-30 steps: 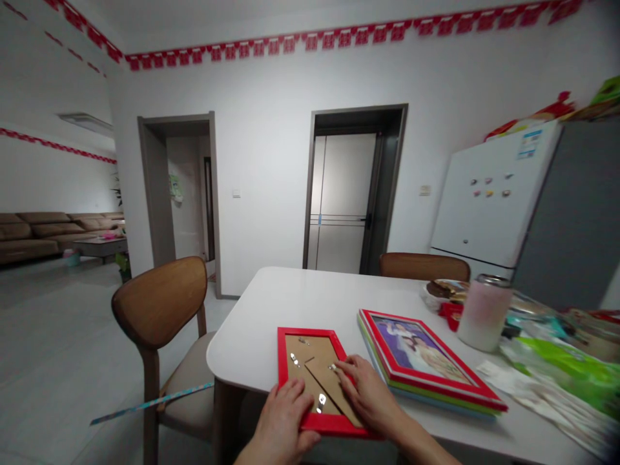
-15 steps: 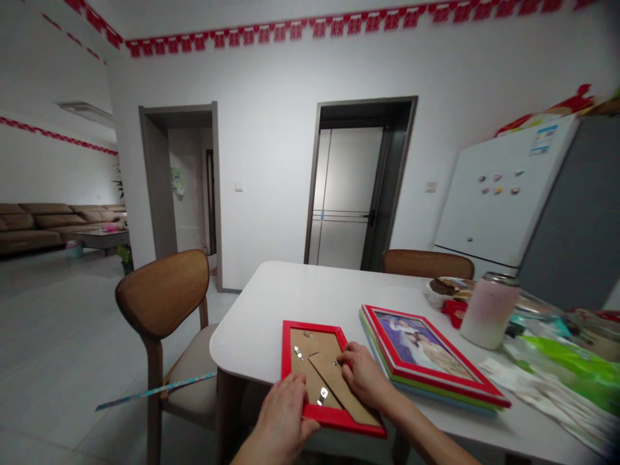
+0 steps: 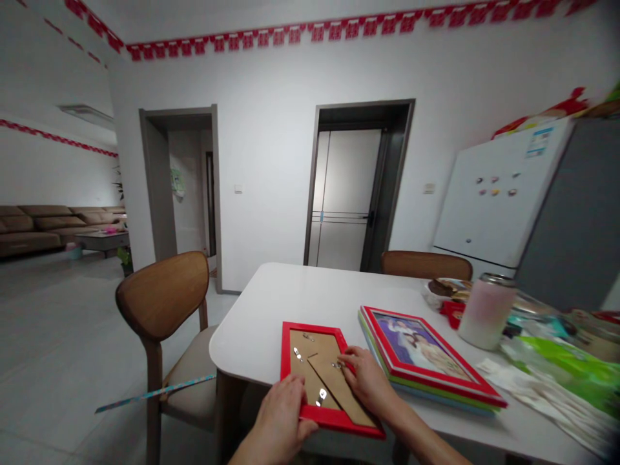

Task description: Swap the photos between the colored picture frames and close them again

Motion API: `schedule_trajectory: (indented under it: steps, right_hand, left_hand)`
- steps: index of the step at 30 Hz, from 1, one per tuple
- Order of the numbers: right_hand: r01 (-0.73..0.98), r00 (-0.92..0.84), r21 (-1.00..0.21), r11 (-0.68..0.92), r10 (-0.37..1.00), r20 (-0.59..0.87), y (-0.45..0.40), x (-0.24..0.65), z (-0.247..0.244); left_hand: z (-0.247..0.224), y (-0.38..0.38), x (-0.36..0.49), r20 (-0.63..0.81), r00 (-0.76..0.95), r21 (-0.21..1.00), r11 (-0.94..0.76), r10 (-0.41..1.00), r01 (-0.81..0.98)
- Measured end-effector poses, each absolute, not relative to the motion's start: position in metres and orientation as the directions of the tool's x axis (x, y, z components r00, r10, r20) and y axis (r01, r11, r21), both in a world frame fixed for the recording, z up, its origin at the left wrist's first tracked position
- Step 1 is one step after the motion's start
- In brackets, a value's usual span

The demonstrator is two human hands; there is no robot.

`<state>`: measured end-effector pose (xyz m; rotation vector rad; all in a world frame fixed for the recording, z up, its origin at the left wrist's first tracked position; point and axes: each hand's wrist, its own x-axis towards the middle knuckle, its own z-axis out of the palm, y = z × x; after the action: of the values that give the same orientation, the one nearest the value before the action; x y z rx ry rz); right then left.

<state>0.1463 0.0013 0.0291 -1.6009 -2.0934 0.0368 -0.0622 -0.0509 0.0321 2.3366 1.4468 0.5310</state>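
Note:
A red picture frame [image 3: 285, 349] lies face down at the table's front edge, its brown backing board [image 3: 303, 378] showing with a stand leg [image 3: 334, 391] and small metal clips. My left hand [image 3: 283, 410] is closed around the frame's lower left corner, thumb on the near edge. On the right side, my right hand [image 3: 365, 378] has its fingers curled over the frame's edge, fingertips at a metal clip [image 3: 338, 365]. Right of it rests a stack of frames, the top one a red frame with a photo [image 3: 421, 349].
The white table [image 3: 310, 290] also bears a pink and white bottle [image 3: 487, 313], a green package [image 3: 566, 365], white cloth-like material [image 3: 527, 387] and other clutter at the right. Wooden chairs stand at the left [image 3: 167, 297] and far side [image 3: 426, 265].
My right fingertips have shifted very slightly at the clip on the frame's right side. My left hand keeps its hold on the corner; the frame stays in place.

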Motion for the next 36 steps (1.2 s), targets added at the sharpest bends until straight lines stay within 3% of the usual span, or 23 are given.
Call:
schedule_trajectory:
  steps: [6, 15, 20, 24, 29, 36]
  right_hand:
    - [0.738, -0.525, -0.288, 0.611, 0.787, 0.326, -0.040, 0.120, 0.042]
    - [0.666, -0.634, -0.250, 0.703, 0.710, 0.307, -0.053, 0.114, 0.054]
    - [0.658, -0.631, -0.299, 0.691, 0.723, 0.282, -0.052, 0.114, 0.056]
    - [0.707, -0.486, -0.401, 0.583, 0.812, 0.324, -0.018, 0.101, 0.049]
    - [0.808, -0.386, -0.335, 0.486, 0.864, 0.322, 0.029, 0.074, 0.034]
    - [0.790, -0.448, -0.299, 0.535, 0.837, 0.315, 0.031, 0.063, 0.027]
  left_hand:
    - [0.032, -0.049, -0.064, 0.147, 0.414, 0.485, -0.430, 0.899, 0.762]
    - [0.027, -0.050, -0.063, 0.144, 0.413, 0.488, -0.428, 0.899, 0.761]
    - [0.027, -0.048, -0.066, 0.165, 0.405, 0.515, -0.429, 0.899, 0.743]
    - [0.034, -0.049, -0.068, 0.163, 0.407, 0.513, -0.429, 0.899, 0.744]
    - [0.034, -0.050, -0.067, 0.131, 0.405, 0.499, -0.413, 0.905, 0.762]
    - [0.035, -0.051, -0.068, 0.223, 0.436, 0.514, -0.485, 0.872, 0.708]
